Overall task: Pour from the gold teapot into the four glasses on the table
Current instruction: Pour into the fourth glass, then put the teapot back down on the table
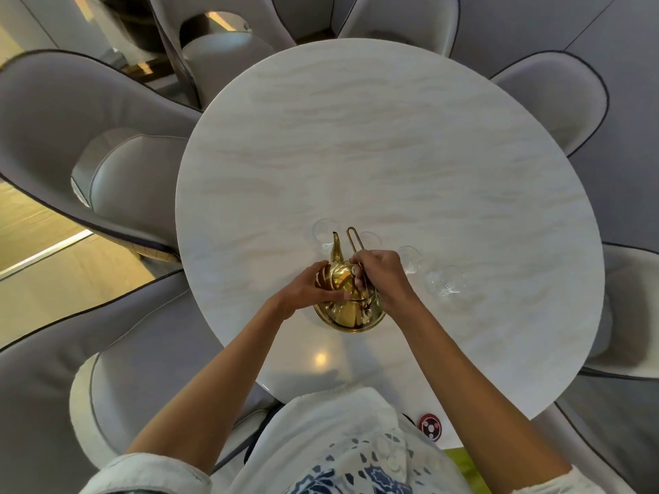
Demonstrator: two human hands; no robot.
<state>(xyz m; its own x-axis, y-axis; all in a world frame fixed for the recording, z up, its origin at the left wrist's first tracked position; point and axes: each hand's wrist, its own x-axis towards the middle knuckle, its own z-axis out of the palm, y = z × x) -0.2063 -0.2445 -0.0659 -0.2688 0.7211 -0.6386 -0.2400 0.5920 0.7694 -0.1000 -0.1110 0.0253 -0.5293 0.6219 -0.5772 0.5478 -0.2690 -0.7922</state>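
Barely begun, judging by four seemingly empty glasses (pixel 371 240) arcing just beyond the knuckles. Right hand (pixel 381 276) clasping the wire handle, left hand (pixel 313 290) steadying the gold teapot (pixel 347 308) between both; all pours apparently remaining.

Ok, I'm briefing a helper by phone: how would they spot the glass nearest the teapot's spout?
Start at the round marble table and find the gold teapot held by both hands near its front edge. Four clear glasses curve behind it; the leftmost glass sits just left of the spout tip, unlike the three others trailing off to the right.
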